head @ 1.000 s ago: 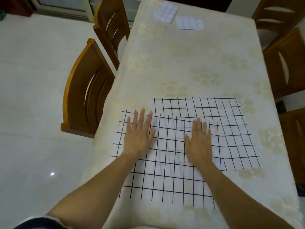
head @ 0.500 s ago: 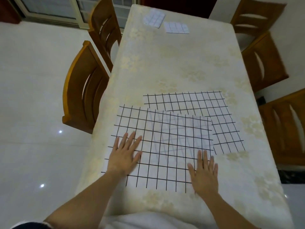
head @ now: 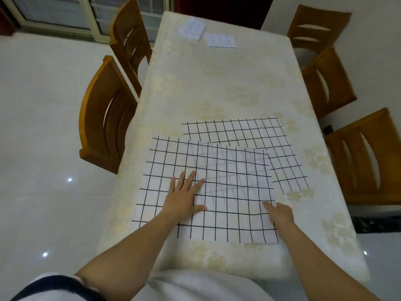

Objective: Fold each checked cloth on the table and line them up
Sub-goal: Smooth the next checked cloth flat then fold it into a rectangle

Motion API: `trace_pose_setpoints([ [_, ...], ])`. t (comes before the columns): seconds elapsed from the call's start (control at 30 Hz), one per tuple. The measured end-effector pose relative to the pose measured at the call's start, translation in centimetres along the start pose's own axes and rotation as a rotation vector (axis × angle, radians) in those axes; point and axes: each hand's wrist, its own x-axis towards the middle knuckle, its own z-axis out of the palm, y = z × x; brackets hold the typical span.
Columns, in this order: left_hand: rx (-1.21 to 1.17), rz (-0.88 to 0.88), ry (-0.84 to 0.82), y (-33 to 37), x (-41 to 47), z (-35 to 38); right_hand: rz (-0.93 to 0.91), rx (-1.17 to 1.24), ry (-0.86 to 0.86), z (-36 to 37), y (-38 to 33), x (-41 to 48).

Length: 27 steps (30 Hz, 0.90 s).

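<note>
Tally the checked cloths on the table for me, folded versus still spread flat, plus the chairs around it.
Folded checked cloths: 2
Spread checked cloths: 2
Chairs: 5
Total: 9

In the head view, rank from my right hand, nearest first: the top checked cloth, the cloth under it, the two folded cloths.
1. Top checked cloth, touched by the right hand.
2. Cloth under it, just beyond.
3. Right folded cloth, far end.
4. Left folded cloth, far end, slightly farther.
</note>
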Motion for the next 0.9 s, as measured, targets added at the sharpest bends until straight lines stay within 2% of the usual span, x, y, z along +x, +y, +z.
trace_pose_setpoints([
  [0.2, 0.017, 0.051, -0.038, 1.8, 0.6, -1.5, -0.121, -0.016, -0.054, -1.0, 0.6, -2.1],
  [0.3, 0.027, 0.108, -0.043, 2.6, 1.0, -1.5, -0.133, 0.039, 0.032, -2.0, 0.5, -3.5],
  [0.47, 0.021, 0.175, -0.069, 4.1, 1.9, -1.7, -0.149, 0.174, 0.066, -4.4, 0.4, -5.6],
  [0.57, 0.034, 0.196, -0.098, 5.0, 2.3, -1.6, -0.225, 0.209, 0.049, -5.1, -0.7, -7.7],
  [0.77, 0.016, 0.221, -0.112, 6.5, 2.7, -1.4, -0.489, -0.027, 0.081, -4.1, -5.0, -11.4],
  [0.9, -0.031, 0.196, -0.034, 5.1, 2.4, -1.6, -0.635, -0.108, 0.099, -2.1, -7.3, -13.5],
])
